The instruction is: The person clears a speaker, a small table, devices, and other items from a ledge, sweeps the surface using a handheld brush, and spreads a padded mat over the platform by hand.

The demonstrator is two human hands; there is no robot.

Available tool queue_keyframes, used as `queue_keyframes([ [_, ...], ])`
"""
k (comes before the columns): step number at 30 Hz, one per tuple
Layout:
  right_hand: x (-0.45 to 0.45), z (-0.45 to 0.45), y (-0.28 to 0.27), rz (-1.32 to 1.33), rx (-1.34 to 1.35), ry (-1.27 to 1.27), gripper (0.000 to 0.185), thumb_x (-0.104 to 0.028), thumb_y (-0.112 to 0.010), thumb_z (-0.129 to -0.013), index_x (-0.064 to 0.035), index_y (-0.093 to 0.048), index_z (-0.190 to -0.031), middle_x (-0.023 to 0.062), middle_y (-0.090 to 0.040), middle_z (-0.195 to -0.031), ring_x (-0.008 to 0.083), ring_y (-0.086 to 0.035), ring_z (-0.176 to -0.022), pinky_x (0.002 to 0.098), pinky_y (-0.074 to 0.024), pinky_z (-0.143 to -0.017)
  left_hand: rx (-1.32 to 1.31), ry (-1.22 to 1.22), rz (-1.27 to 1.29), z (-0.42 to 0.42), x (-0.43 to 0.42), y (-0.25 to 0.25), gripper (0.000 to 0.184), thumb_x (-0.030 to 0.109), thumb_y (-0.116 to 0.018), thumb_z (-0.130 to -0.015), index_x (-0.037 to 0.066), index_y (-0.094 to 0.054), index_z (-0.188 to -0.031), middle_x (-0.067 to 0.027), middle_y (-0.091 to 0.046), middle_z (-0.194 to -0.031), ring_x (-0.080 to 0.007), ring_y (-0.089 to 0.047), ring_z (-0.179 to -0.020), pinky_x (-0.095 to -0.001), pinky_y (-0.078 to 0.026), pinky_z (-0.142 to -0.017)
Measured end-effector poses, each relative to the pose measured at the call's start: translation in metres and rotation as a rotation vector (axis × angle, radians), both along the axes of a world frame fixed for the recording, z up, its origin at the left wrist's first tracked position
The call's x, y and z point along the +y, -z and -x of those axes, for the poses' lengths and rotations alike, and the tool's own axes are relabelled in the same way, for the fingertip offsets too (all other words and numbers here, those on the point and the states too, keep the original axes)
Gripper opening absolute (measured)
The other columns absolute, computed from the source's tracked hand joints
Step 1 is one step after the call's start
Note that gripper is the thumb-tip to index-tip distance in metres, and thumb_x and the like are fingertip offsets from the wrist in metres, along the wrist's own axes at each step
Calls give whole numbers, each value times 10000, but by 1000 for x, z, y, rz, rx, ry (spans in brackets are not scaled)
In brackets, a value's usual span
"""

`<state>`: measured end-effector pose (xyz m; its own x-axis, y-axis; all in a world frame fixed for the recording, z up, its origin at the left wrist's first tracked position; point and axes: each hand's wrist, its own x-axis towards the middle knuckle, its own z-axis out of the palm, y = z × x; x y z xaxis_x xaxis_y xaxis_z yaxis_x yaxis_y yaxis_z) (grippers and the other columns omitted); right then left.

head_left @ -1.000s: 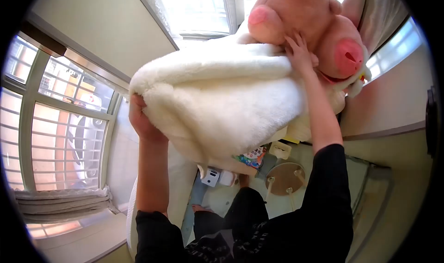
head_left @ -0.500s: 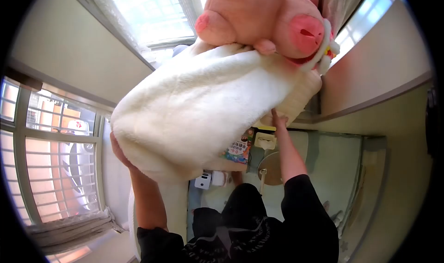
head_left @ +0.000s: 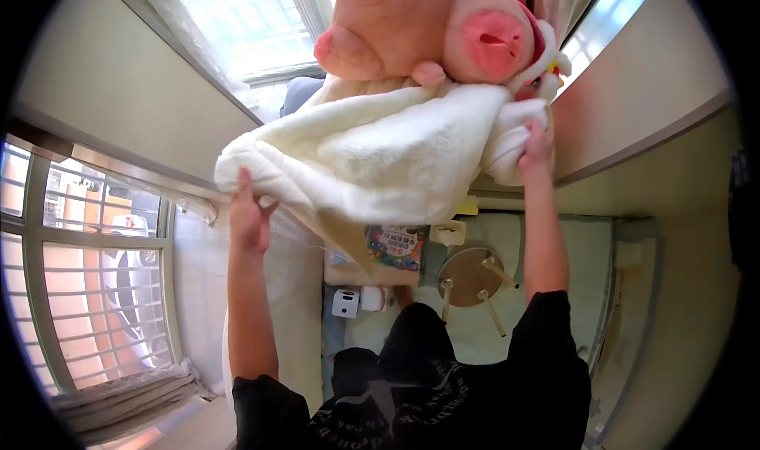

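Note:
A white fluffy blanket (head_left: 380, 153) is stretched between my two hands. My left hand (head_left: 250, 222) pinches its near left corner, with the index finger laid along the edge. On the other side my right hand (head_left: 537, 148) is closed around a bunched part of the blanket. A large pink plush pig (head_left: 392, 26) lies at the far side of the blanket, its snout to the right. A white fluffy trim with small coloured details runs around its head.
Below the blanket are a colourful book (head_left: 397, 248), a white box with dark marks (head_left: 345, 303) and a round stool (head_left: 470, 277) lying with its legs showing. A barred window (head_left: 103, 292) is on the left. Beige panels (head_left: 633, 94) flank both sides.
Both hands have moved up and away from me, and the blanket's near edge has gone with them, uncovering more of the book. The stool shows more fully. The plush pig appears slightly further left.

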<state>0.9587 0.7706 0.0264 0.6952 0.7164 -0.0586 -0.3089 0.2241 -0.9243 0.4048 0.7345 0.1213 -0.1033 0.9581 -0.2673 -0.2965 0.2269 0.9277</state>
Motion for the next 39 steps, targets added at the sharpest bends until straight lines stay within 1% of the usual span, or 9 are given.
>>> queue_keyframes([
  [6,-6,19,-183,-350,-252,35,91,-79,-587,-896,-25,-647,-939,44,-636,-924,175,-651,-823,332,-570,-714,43,88,119,-29,-11,44,575,440,-548,-1064,166,-361,-1535,-75,-513,-1463,-249,-544,-1292,-523,-506,-1012],
  [10,-48,-3,-227,-468,-429,7,268,-155,-538,-906,-8,-649,-1101,98,-669,-1089,254,-669,-1016,395,-569,-881,115,306,199,-41,-6,72,586,391,-590,-1047,94,-397,-1514,-87,-500,-1481,-253,-487,-1347,-526,-421,-1106],
  [14,-105,58,-272,-652,-150,-245,406,-204,-514,-906,-4,-623,-1242,136,-651,-1248,302,-636,-1173,438,-533,-1005,501,543,426,-48,-13,57,715,463,-681,-965,29,-442,-1480,-140,-529,-1453,-265,-477,-1345,-500,-390,-1123],
  [19,-134,138,-296,-712,16,-623,515,-235,-592,-906,-1,-507,-1357,144,-630,-1313,307,-590,-1251,434,-482,-1065,431,689,-370,-69,-65,-13,1269,480,-887,-728,110,-110,-1660,-230,-269,-1665,-300,-274,-1543,-412,-249,-1232],
  [22,-128,207,-303,-642,-144,-839,619,-251,-643,-904,-2,-424,-1427,146,-618,-1344,306,-561,-1293,425,-449,-1095,362,680,-618,-89,-108,-72,1446,471,-957,-609,121,-28,-1660,-210,-290,-1657,-324,-281,-1538,-436,-263,-1231],
  [25,-124,289,-299,-568,-446,-1125,741,-267,-695,-902,-3,-341,-1497,148,-607,-1375,304,-532,-1335,417,-417,-1125,421,523,-504,-95,-141,-86,1234,411,-901,-714,80,-154,-1638,-201,-352,-1620,-345,-356,-1493,-434,-300,-1217],
  [29,-134,399,-295,-745,-812,-1427,917,-287,-764,-899,-4,-230,-1590,150,-591,-1416,303,-493,-1392,405,-373,-1165,45,248,-400,-35,-142,-68,1176,440,-854,-742,78,-176,-1632,-193,-357,-1618,-346,-365,-1486,-435,-308,-1212],
  [33,-141,437,-285,-771,-1106,-1314,831,-257,-760,-905,-13,-332,-1575,194,-542,-1474,324,-482,-1405,414,-350,-1177,-304,93,-306,30,-147,-57,1122,468,-807,-769,76,-197,-1625,-186,-362,-1617,-347,-375,-1480,-437,-316,-1207],
  [39,-176,392,-145,-418,-1074,-1066,1007,-322,-895,-735,-82,-384,-1570,170,-365,-1611,375,-331,-1488,450,-267,-1226,-478,-45,-230,78,-166,-27,1046,511,-737,-811,73,-230,-1615,-175,-369,-1615,-348,-388,-1471,-439,-328,-1199],
])
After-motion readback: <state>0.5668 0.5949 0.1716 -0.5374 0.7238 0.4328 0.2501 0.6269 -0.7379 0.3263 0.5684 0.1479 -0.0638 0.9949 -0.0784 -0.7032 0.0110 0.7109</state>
